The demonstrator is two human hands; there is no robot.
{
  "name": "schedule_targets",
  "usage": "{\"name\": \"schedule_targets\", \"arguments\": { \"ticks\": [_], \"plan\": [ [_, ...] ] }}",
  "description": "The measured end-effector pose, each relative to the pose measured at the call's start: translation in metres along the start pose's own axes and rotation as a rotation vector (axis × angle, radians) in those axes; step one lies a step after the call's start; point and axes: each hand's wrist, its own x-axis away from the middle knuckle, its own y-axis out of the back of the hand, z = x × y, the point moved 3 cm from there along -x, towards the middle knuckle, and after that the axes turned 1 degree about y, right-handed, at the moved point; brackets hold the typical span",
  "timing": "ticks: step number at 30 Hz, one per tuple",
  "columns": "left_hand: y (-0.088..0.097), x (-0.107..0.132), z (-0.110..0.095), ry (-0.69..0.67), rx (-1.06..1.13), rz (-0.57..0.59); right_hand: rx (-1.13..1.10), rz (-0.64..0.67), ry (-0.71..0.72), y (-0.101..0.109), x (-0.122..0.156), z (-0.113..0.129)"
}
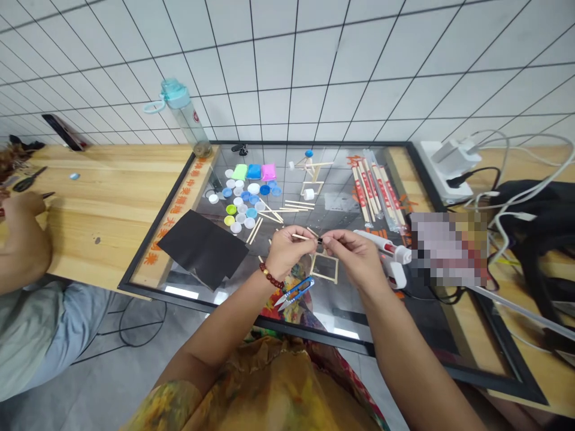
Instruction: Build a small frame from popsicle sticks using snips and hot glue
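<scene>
My left hand (287, 248) pinches a thin wooden stick (302, 237) and holds it level above the glass table. My right hand (353, 251) meets it from the right, its fingertips closed on a small dark piece (320, 240) at the stick's end. Just below the hands lies a small square frame of sticks (324, 267). Blue-handled snips (294, 293) rest on the glass near my left wrist, which wears a bead bracelet.
On the glass lie a black sheet (202, 246), bottle caps (242, 203), coloured clay blocks (254, 172), loose sticks, wrapped chopsticks (377, 194) and a glue gun (389, 251). A water bottle (182, 114) stands behind. Another person's arm (22, 239) rests at left. Cables and a power strip (449, 164) lie right.
</scene>
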Motion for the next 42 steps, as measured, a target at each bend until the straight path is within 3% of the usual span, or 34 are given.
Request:
{"name": "schedule_targets", "arguments": {
  "ticks": [5,11,14,18,21,25,31,37,42],
  "plan": [
    [0.000,0.001,-0.004,0.047,0.033,-0.010,0.058,-0.077,0.061,0.002,0.012,0.013],
    [0.001,0.003,-0.008,0.058,0.085,-0.043,0.446,-0.008,0.261,0.019,0.086,0.034],
    [0.000,0.005,-0.008,0.062,0.087,-0.031,0.523,-0.021,0.213,0.031,0.104,0.024],
    [-0.005,0.009,-0.008,0.018,0.053,0.036,0.363,-0.150,0.115,0.026,0.082,0.009],
    [-0.006,0.010,-0.008,-0.030,0.022,0.053,0.197,-0.121,0.062,0.009,0.053,0.007],
    [-0.004,0.009,-0.006,-0.052,-0.049,0.043,0.141,-0.077,0.065,-0.004,0.031,0.007],
    [-0.001,0.007,-0.002,-0.101,-0.140,0.038,0.091,-0.071,0.066,-0.008,0.026,0.002],
    [-0.002,0.006,-0.001,-0.075,-0.101,0.105,0.092,-0.083,0.062,-0.007,0.023,0.006],
    [-0.003,0.005,0.000,-0.028,-0.040,0.087,0.061,-0.081,0.055,-0.008,0.022,0.004]
  ]
}}
